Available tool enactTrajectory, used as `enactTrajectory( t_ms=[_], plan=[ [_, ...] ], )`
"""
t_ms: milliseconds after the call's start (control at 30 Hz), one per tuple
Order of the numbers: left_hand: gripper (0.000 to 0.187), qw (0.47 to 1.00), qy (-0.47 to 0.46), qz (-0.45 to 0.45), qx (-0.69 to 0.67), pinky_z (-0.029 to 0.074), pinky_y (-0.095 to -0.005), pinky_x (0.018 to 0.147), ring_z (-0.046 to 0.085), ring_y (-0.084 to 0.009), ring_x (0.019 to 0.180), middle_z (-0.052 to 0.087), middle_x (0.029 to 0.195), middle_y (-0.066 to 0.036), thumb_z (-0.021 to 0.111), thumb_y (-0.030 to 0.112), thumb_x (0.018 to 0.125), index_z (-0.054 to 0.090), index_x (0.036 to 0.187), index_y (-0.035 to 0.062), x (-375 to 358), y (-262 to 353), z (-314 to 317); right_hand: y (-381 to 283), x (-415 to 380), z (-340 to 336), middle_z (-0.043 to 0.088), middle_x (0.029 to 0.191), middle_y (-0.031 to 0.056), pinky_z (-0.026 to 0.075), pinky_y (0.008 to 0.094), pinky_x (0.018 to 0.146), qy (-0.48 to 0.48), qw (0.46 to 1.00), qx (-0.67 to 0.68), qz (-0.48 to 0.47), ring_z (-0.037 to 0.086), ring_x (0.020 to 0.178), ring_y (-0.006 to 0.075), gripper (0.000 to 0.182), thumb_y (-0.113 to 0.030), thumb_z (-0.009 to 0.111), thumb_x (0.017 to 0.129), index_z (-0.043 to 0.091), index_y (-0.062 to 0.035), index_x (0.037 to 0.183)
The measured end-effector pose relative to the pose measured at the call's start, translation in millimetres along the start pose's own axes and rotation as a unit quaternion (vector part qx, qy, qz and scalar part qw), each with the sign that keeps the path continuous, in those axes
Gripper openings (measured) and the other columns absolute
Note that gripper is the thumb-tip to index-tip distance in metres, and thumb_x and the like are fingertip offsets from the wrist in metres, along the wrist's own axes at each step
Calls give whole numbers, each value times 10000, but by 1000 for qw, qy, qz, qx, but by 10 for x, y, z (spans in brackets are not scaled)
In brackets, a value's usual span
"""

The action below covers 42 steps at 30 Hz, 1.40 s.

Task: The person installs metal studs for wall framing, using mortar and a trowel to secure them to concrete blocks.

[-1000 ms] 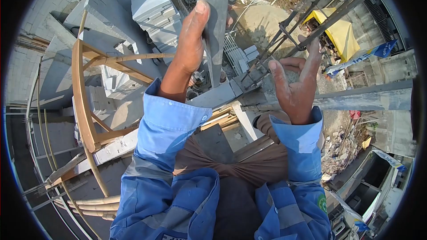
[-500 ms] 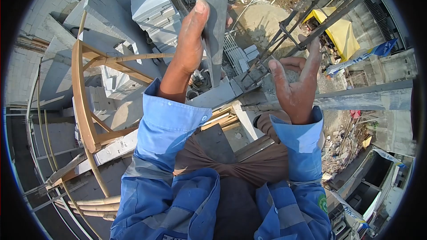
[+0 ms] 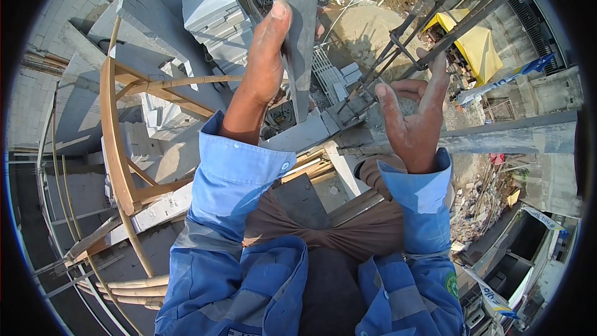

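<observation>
My left hand (image 3: 266,56) is closed around the edge of a long grey board (image 3: 297,31) that stands upright in front of me. The thumb lies along the near side, and fingertips show past the far edge. My right hand (image 3: 418,115) is raised at the right, thumb and index finger spread wide and the other fingers partly bent. Its index finger touches a dark steel reinforcing bar (image 3: 463,28), which hides part of the finger. Beside it, a bent stirrup (image 3: 404,50) loops around the bars. Nothing shows between this thumb and the fingers.
Below me are stacked pale blocks (image 3: 214,15), a wooden frame (image 3: 115,130), bamboo poles (image 3: 140,289) and cut timber (image 3: 311,167). A grey beam (image 3: 510,135) extends right. A yellow tarp (image 3: 472,46), a blue-and-white banner (image 3: 507,81) and rubble (image 3: 479,208) lie far below.
Both hands, the board and the bars look the same. The banner at the lower right has swung slightly.
</observation>
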<state>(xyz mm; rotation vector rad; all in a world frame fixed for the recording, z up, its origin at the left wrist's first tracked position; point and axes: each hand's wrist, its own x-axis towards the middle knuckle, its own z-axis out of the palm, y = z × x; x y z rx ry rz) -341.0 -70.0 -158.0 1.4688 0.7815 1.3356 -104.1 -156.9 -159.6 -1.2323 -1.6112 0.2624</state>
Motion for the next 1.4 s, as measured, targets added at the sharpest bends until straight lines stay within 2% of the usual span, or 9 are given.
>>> enactTrajectory(
  t_ms=[200,467,567,1100,1267,1400],
  plan=[
    [815,1000,-4,0,-1,488,-418,967,641,-216,1047,653,1248,-136,290,724,1042,566,1360,27,1,-1,-4,10,-3,12,505,1386,188,579,359,770,5,1000,-2,0,675,920,229,997,-298,833,893,222,51,1599],
    [860,1000,4,-6,1,477,-390,936,627,-219,1005,691,1037,-122,284,745,1030,601,1323,1,11,7,3,-7,6,15,507,1383,180,568,347,747,4,1000,-4,0,675,915,219,996,-277,835,889,220,47,1603],
    [869,1000,6,-7,0,469,-388,940,622,-224,1001,690,1024,-122,281,748,1028,603,1323,-4,10,15,12,-9,9,17,508,1380,180,567,347,748,5,1000,0,-1,676,913,219,988,-265,835,887,225,47,1599],
    [882,1000,8,7,11,476,-393,934,627,-222,1001,687,1041,-126,254,753,1030,590,1332,-5,18,-24,-3,-26,12,18,509,1376,180,573,356,758,3,1000,-5,2,677,909,226,970,-266,831,887,240,40,1593],
    [868,1000,-14,-2,26,475,-396,943,626,-226,1018,683,1084,-129,266,749,1030,579,1352,6,12,0,-40,-4,5,24,500,1391,182,578,357,765,5,1000,-8,2,680,920,229,993,-281,834,887,220,24,1605],
    [896,1000,-8,3,-14,466,-411,976,626,-231,1038,686,1079,-129,257,775,1016,568,1375,15,48,-64,71,-13,7,-89,493,1412,191,581,355,779,-2,999,-34,15,686,934,247,1037,-311,835,888,182,23,1621]
  ],
)
